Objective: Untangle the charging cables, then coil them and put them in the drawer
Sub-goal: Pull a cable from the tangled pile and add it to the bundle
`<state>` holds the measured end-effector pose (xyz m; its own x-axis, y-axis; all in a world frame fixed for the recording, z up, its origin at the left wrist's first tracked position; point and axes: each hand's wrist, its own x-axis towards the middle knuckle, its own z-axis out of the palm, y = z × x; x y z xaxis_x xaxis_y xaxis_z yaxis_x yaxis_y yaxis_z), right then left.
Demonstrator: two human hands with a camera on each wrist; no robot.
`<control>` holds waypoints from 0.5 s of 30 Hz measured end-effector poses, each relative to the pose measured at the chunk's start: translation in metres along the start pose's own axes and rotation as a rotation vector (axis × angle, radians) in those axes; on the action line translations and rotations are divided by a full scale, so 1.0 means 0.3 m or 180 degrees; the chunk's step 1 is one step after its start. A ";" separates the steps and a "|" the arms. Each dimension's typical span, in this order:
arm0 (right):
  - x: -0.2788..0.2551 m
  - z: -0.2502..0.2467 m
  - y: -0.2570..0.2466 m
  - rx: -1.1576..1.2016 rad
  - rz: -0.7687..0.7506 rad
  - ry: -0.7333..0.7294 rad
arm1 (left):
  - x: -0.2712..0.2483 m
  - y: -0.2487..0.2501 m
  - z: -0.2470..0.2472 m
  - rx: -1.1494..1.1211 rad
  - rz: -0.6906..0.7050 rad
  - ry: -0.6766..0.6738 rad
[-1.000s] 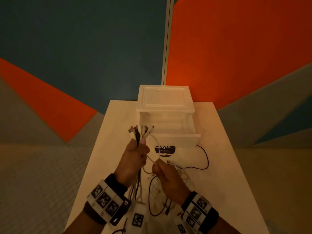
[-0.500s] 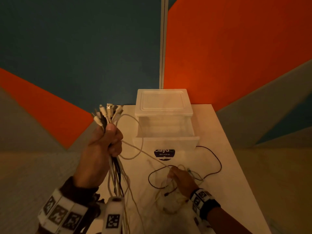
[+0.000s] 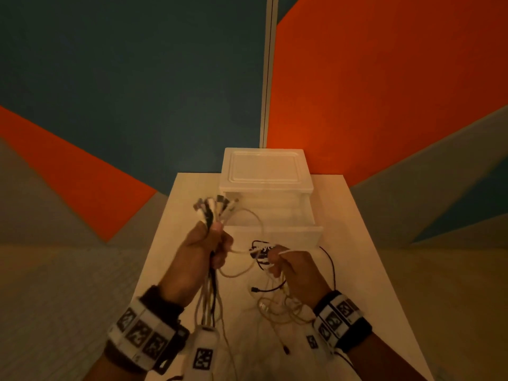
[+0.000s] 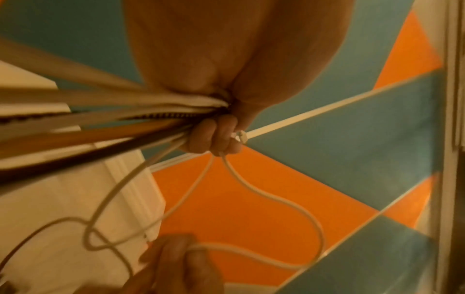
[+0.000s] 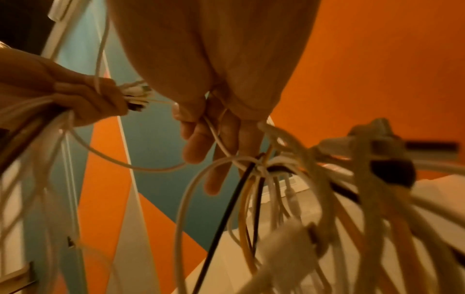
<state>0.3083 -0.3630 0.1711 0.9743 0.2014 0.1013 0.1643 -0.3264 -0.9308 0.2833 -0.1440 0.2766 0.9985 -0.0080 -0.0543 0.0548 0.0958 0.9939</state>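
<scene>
We see the charging cables [image 3: 211,287] bunched in the left hand [image 3: 199,253], fist tight round them, plugs fanned above, over the worktop [image 3: 357,284]. The right hand [image 3: 295,268] pinches one white cable [image 3: 239,272] among a loose tangle. Behind stands the drawer [image 3: 277,235], pulled open.

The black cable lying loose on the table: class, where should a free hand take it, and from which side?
Take the black cable on its bare arc right of the tangle, coming from above and the right. There it lies alone on the table, crossed by no other strand, so fingers can pinch it without snagging. Both hands are busy: the left hand grips the plug bundle, the right hand a white cable.
</scene>
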 end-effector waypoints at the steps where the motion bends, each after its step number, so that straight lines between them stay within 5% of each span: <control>1: 0.001 0.007 -0.021 0.0074 0.0043 -0.0071 | -0.003 -0.014 0.031 0.0054 -0.0012 -0.0073; 5: -0.002 0.022 -0.064 -0.0442 0.0073 -0.0594 | -0.009 -0.041 0.116 0.0042 0.0074 -0.0298; 15: -0.003 0.067 -0.110 -0.0675 -0.0236 -0.0737 | 0.001 -0.087 0.152 0.0115 0.0187 -0.0557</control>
<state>0.2990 -0.3337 0.1948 0.9014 0.4287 0.0609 0.2858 -0.4834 -0.8275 0.2820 -0.1919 0.2552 0.9841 -0.1768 0.0182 -0.0067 0.0652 0.9978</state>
